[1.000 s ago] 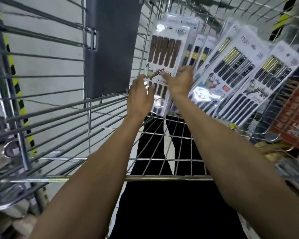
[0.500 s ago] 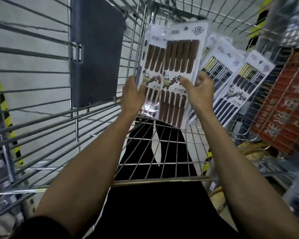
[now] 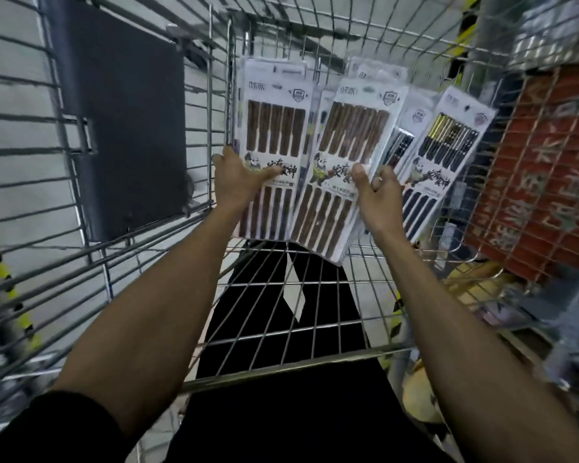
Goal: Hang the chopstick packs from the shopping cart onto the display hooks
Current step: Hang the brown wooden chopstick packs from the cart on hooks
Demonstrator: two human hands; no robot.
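While both hands hold chopstick packs up inside the shopping cart (image 3: 281, 370), each has one brown pack by its middle.

The left hand (image 3: 236, 183) pinches the left brown pack (image 3: 274, 128), thumb across its printed band, and that pack stands almost upright near the cart's far-left corner. The right hand (image 3: 380, 195) grips the right brown pack (image 3: 348, 135) with its thumb on the front, and the pack's top leans toward the cart's right wall. Both long axes run away from the person, with the hang-tab ends farthest from the wrists. Black chopstick packs (image 3: 448, 152) lean toward the cart's right side just beyond the right hand, which is the nearer one to them. No display hooks show, so the way out of the cart to them cannot be told. I judge the tabs already lead, ready for threading.
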